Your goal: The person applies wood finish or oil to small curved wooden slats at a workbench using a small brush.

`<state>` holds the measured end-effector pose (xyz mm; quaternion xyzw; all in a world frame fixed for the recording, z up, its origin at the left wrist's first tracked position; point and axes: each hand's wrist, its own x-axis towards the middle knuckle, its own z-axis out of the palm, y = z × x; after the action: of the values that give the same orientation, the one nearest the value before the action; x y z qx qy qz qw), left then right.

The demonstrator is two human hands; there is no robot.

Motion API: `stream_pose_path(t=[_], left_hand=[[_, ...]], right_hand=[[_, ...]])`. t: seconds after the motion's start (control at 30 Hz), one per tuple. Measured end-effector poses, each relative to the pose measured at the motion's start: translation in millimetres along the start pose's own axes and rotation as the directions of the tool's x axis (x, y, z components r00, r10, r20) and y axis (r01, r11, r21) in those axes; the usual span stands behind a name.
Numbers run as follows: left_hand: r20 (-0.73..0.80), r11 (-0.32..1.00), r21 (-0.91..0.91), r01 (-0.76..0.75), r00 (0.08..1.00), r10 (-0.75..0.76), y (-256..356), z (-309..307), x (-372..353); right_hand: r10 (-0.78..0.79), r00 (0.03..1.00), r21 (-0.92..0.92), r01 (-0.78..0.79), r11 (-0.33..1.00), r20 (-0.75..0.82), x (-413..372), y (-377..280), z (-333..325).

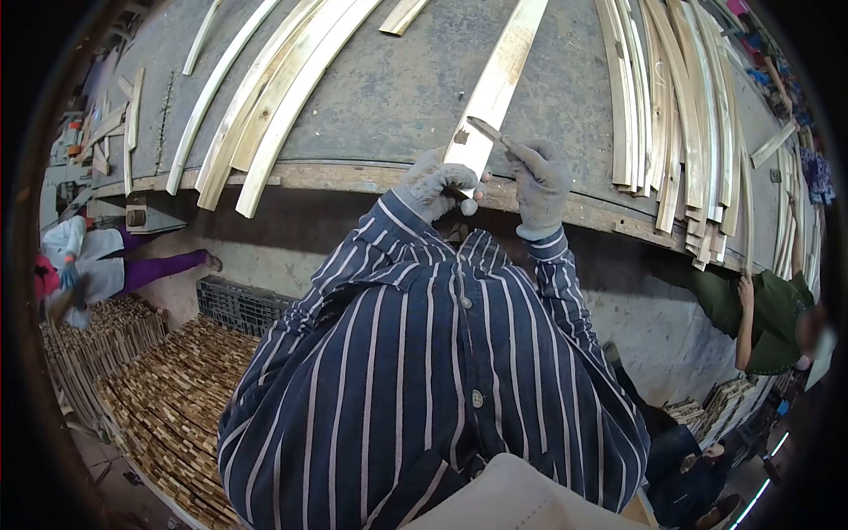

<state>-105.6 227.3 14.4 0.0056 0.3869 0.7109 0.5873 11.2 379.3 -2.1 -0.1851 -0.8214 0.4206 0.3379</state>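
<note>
A pale wooden strip (pixel 505 66) lies lengthwise on the worktable, its near end at the table's front edge. My left hand (pixel 426 187), in a grey work glove, is closed around that near end, with fingertips showing below it. In my gloved right hand (pixel 541 181) is a thin-bladed knife (pixel 486 129), held by its handle. Its blade points left and overlaps the strip's surface. Just beside the blade, a dark brown patch (pixel 460 137) marks the wood.
More wooden strips lie on the worktable (pixel 380 106), some at left (pixel 274 115), a larger pile at right (pixel 698 115). Stacked wood pieces (pixel 177 380) and a black crate (pixel 238 305) are below left. People stand at far left (pixel 84 252) and right (pixel 764 322).
</note>
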Motion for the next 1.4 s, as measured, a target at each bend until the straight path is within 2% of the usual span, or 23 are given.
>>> stream_pose_path(t=[0.13, 0.27, 0.33, 0.37, 0.43, 0.47, 0.5, 0.57, 0.63, 0.7, 0.77, 0.83, 0.9, 0.97, 1.07, 1.1, 1.13, 1.17, 1.23, 1.27, 1.3, 1.37, 1.4], left_hand=[[0.007, 1.000, 0.013, 0.005, 1.000, -0.005, 1, -1, 0], [0.006, 1.000, -0.003, 0.012, 1.000, -0.012, 2, -1, -1], [0.017, 0.998, 0.067, 0.013, 1.000, -0.015, 3, -1, 0], [0.025, 0.997, 0.076, 0.019, 0.999, -0.021, 4, 2, 0], [0.021, 0.987, 0.163, -0.002, 1.000, -0.002, 4, 10, -2], [0.072, 0.986, 0.168, -0.022, 0.997, 0.010, 0, 8, -4], [0.173, 0.935, 0.290, -0.205, 0.972, 0.160, -15, -7, 2], [0.172, 0.983, 0.185, -0.013, 0.985, -0.020, -15, 5, 0], [0.151, 0.957, 0.290, -0.025, 0.988, -0.020, -29, 14, -1], [0.131, 0.943, 0.330, -0.033, 0.991, -0.011, -42, 13, -5], [0.128, 0.866, 0.494, -0.078, 0.992, 0.016, -46, 16, -4], [0.153, 0.859, 0.491, -0.145, 0.985, 0.079, -54, 5, 2], [0.218, 0.806, 0.547, -0.227, 0.968, 0.125, -56, 3, 3], [0.318, 0.777, 0.555, -0.296, 0.939, 0.130, -68, -19, 14], [0.414, 0.724, 0.565, -0.396, 0.895, 0.166, -77, -9, 8], [0.422, 0.648, 0.626, -0.433, 0.887, 0.185, -79, -15, 10], [0.467, 0.726, 0.549, -0.415, 0.872, 0.145, -86, -26, 17], [0.490, 0.726, 0.551, -0.413, 0.863, 0.119, -93, -36, 24], [0.635, 0.349, 0.605, -0.716, 0.698, 0.332, -103, -54, 28], [0.723, 0.265, 0.530, -0.806, 0.592, 0.356, -105, -62, 38], [0.736, 0.276, 0.518, -0.809, 0.587, 0.337, -104, -71, 45], [0.740, 0.162, 0.662, -0.731, 0.673, 0.012, -97, -89, 60], [0.765, 0.160, 0.641, -0.751, 0.642, -0.050, -106, -86, 87]], right_hand=[[-0.069, 0.995, -0.175, 0.080, 0.981, 0.070, -5, -7, -3], [-0.137, 0.984, -0.201, 0.157, 0.967, 0.111, -9, -18, -8], [-0.042, 0.991, 0.104, 0.029, 0.994, 0.127, -11, -18, -10], [-0.040, 0.993, 0.101, 0.029, 0.995, 0.114, -12, -17, -11], [0.319, 0.947, 0.322, -0.309, 0.895, 0.022, -11, -13, -15], [0.444, 0.896, 0.457, -0.386, 0.801, -0.021, -10, -3, -12], [0.438, 0.896, 0.461, -0.357, 0.813, -0.079, -6, 7, -9], [0.639, 0.769, 0.387, -0.586, 0.712, -0.012, 8, 22, -16], [0.274, 0.932, -0.089, -0.302, 0.949, -0.237, 31, 15, -18], [0.392, 0.894, 0.011, -0.400, 0.917, -0.216, 50, 18, -15], [0.408, 0.874, 0.169, -0.375, 0.912, -0.264, 64, -1, -13], [0.393, 0.868, 0.198, -0.346, 0.917, -0.303, 71, -20, -21], [0.519, 0.820, 0.264, -0.459, 0.848, -0.240, 73, -18, -27], [0.516, 0.821, 0.337, -0.428, 0.839, -0.242, 68, -19, -26], [0.535, 0.804, 0.193, -0.499, 0.845, -0.260, 56, -63, -45], [0.362, 0.831, 0.113, -0.348, 0.931, -0.423, 50, -64, -44], [0.160, 0.816, -0.005, -0.195, 0.981, -0.556, 43, -70, -42], [0.158, 0.797, -0.015, -0.205, 0.979, -0.583, 35, -75, -41], [-0.023, 0.722, -0.134, -0.097, 0.986, -0.692, 16, -100, -43], [-0.095, 0.711, -0.210, -0.075, 0.975, -0.696, 6, -111, -49], [-0.097, 0.697, -0.221, -0.091, 0.971, -0.710, -7, -125, -55], [-0.054, 0.646, -0.172, -0.121, 0.978, -0.762, -30, -158, -65], [0.000, 0.581, -0.092, -0.129, 0.987, -0.814, -29, -139, -89]])
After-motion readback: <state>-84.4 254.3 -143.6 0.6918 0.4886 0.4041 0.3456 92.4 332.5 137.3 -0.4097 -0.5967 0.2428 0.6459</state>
